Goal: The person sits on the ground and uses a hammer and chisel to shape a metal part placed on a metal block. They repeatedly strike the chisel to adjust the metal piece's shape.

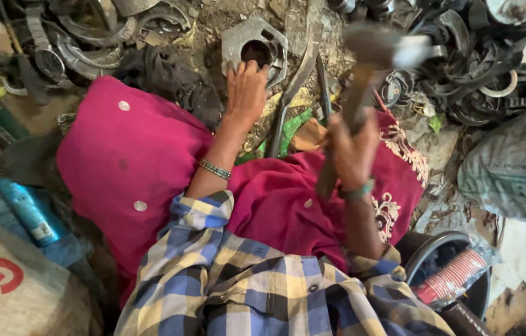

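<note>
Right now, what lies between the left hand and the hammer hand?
Head view: a long curved metal bar lies between the left hand and the right hand gripping the hammer.

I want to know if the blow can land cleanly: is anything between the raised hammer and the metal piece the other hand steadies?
Nothing visible lies between them. The right hand holds the hammer raised, blurred, right of the metal piece. Only the left hand is close, its fingers on the piece's near edge.

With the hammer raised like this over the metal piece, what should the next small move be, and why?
Probably bring the hammer down on the grey metal piece. The right hand grips the wooden handle with the head lifted and blurred above the ground, while the left hand steadies the piece at its near edge. The fingers lie close, so aim away from them.
</note>
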Action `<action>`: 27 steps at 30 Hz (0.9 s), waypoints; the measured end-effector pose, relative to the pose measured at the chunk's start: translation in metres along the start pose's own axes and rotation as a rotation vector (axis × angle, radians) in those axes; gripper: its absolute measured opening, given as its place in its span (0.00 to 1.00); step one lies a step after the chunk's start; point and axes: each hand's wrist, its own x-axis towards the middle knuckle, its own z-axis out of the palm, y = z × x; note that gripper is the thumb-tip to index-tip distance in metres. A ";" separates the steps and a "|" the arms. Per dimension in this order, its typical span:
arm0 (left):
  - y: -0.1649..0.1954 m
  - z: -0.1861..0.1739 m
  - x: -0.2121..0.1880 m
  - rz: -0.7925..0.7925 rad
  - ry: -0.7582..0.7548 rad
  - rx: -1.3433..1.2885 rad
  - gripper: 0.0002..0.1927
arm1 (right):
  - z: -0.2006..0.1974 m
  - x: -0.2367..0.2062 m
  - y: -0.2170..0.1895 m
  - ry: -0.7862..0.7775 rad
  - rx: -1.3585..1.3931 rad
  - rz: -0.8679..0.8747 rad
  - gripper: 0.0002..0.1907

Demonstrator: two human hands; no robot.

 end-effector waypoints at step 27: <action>-0.006 0.024 -0.004 0.054 0.091 0.058 0.16 | -0.034 -0.002 -0.047 0.056 0.405 -0.679 0.17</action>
